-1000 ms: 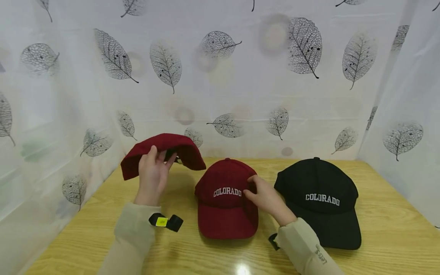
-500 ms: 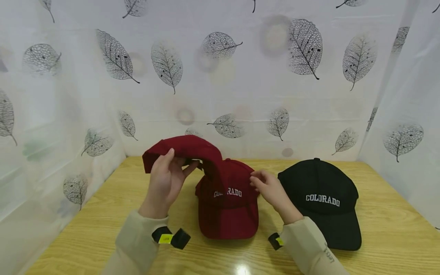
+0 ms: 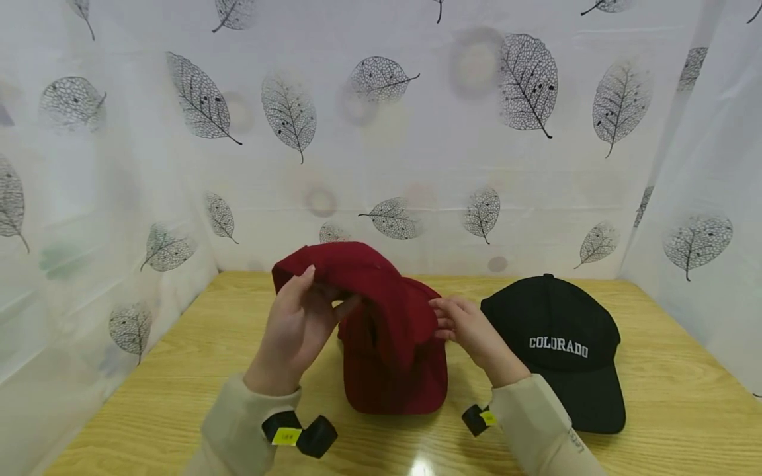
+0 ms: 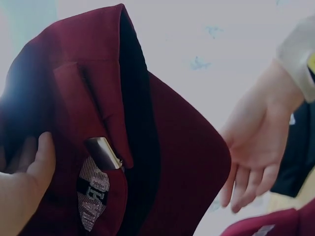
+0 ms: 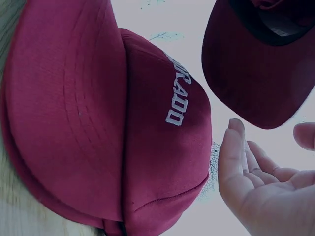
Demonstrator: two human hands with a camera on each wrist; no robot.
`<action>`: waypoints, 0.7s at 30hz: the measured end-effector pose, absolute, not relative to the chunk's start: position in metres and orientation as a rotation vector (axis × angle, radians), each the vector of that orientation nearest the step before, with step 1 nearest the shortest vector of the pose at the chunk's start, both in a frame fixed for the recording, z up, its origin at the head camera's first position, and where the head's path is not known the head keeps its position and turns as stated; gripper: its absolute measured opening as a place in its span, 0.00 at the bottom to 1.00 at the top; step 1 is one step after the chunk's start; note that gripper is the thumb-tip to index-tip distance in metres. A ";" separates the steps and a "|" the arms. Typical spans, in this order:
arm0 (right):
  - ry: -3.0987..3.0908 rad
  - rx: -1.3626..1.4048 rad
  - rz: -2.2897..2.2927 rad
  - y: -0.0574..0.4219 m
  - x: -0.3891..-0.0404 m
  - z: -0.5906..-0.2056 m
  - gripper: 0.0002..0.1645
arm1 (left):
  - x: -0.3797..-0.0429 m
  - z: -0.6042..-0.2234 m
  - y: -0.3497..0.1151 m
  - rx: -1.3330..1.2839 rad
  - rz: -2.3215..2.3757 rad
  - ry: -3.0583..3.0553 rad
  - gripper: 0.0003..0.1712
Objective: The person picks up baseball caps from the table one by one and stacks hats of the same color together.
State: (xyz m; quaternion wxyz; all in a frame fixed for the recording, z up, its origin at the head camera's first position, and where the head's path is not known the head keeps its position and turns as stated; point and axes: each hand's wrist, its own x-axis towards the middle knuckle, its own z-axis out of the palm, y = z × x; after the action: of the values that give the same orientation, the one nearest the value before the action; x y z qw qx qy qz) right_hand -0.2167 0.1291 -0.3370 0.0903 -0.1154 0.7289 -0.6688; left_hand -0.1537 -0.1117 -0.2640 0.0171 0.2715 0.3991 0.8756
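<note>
My left hand (image 3: pixel 300 327) grips a dark red baseball cap (image 3: pixel 351 264) by its back edge, tilted in the air, brim pointing right and down. In the left wrist view the cap's underside faces the camera, with a metal strap buckle (image 4: pixel 104 153). Below it, partly covered in the head view, another red baseball cap (image 3: pixel 393 393) stands on the table, brim toward me. White lettering (image 5: pixel 179 101) crosses its front, and a second brim edge shows under its brim in the right wrist view. My right hand (image 3: pixel 470 330) is at the raised brim, fingers loosely bent, holding nothing.
A black baseball cap (image 3: pixel 553 317) lettered COLORADO sits to the right on the wooden table (image 3: pixel 673 377), beyond my right wrist. A white curtain (image 3: pixel 428 152) with leaf prints encloses the back and both sides.
My left hand has carried the held red cap from the left to the right, over the standing red cap, hiding its lettering. My right hand has shifted slightly and stays at the right side.
</note>
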 end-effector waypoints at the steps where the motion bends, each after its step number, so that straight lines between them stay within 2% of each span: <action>1: 2.145 -0.355 -1.997 0.130 -0.217 -0.337 0.26 | -0.152 -0.264 -0.110 0.853 2.711 1.233 0.17; 7: 2.074 -0.443 -2.030 0.134 -0.216 -0.338 0.24 | -0.145 -0.265 -0.103 0.913 2.651 1.137 0.18; 17: 2.060 -0.379 -2.001 0.136 -0.217 -0.337 0.21 | -0.142 -0.268 -0.098 1.042 2.482 1.093 0.21; 21: 2.049 -0.385 -1.991 0.136 -0.218 -0.338 0.20 | -0.145 -0.270 -0.099 1.012 2.470 1.125 0.20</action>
State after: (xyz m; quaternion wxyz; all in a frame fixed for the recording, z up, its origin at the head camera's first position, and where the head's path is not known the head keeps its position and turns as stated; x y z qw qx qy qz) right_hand -0.2183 0.1363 -0.3378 0.1289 -0.1324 0.7048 -0.6849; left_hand -0.1450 -0.0993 -0.2701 0.1222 0.3467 0.3854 0.8463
